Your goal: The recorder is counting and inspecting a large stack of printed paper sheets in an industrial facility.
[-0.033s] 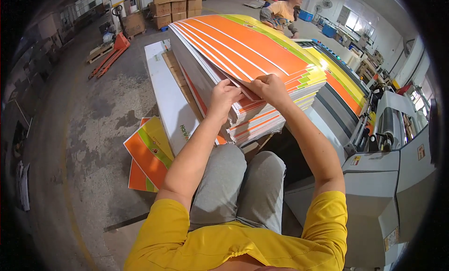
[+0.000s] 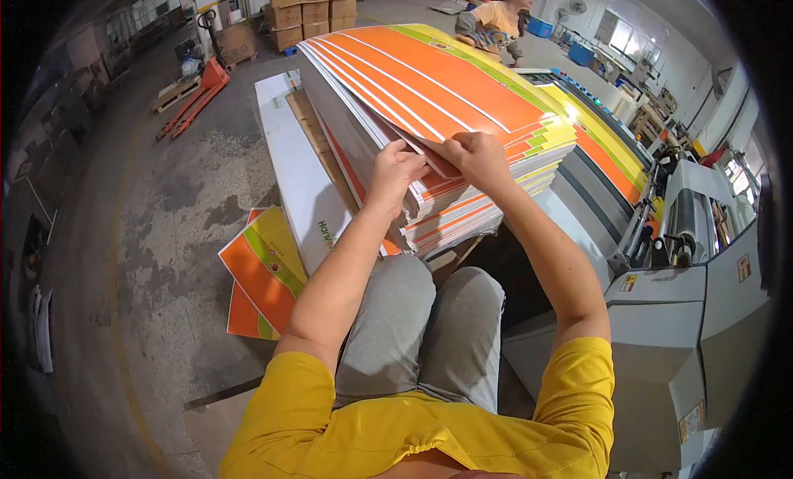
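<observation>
The tall stack of orange, green and yellow printed sheets (image 2: 429, 74) stands before us, beside the big light-grey machine (image 2: 652, 324). Our right hand (image 2: 481, 161) pinches a raised upper edge with thumb and fingers; our left hand (image 2: 397, 173) bends its fingers at the sheet edges, whether pinching we cannot tell.

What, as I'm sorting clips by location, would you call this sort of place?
Probably a print workshop: a tall stack of printed sheets stands beside a large grey machine with rollers, and a red pallet truck stands near cardboard boxes.
</observation>
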Motion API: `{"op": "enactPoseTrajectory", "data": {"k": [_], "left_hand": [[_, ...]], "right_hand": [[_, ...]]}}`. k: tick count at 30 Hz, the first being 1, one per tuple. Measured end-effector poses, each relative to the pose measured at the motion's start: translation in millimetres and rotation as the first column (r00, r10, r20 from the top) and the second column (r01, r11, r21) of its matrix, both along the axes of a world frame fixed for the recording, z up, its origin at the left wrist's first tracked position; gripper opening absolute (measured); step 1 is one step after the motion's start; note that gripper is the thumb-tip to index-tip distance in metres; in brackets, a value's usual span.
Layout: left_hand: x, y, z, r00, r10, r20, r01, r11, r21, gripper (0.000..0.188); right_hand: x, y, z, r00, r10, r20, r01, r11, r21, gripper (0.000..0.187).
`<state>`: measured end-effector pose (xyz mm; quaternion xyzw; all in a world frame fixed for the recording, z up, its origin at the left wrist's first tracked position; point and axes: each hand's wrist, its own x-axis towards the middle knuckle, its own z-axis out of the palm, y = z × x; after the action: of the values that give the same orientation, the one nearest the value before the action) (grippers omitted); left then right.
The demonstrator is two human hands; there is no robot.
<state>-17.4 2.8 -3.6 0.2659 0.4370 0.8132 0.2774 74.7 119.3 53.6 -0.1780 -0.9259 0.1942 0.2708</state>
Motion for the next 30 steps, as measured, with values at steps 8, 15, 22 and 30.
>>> {"op": "enactPoseTrajectory", "data": {"k": [8,15,22,30], "left_hand": [[6,2,9,0.999,0.037,0.003,-0.036,0.996,-0.088,0.056],[-3,5,1,0.991,0.064,-0.114,-0.085,0.979,-0.186,0.024],[1,6,0,0.983,0.025,-0.185,-0.067,0.972,-0.226,0.012],[-2,7,-1,0.981,0.034,-0.192,-0.087,0.959,-0.271,0.010]], "right_hand": [[11,22,-21,0.896,0.329,-0.298,-0.245,0.926,0.287,0.021],[-3,9,16,0.829,-0.053,-0.557,-0.394,0.651,-0.649,0.042],[11,8,-17,0.934,0.204,-0.295,-0.201,0.979,0.040,0.024],[16,11,-17,0.955,0.286,-0.082,-0.278,0.955,0.101,0.024]]}}
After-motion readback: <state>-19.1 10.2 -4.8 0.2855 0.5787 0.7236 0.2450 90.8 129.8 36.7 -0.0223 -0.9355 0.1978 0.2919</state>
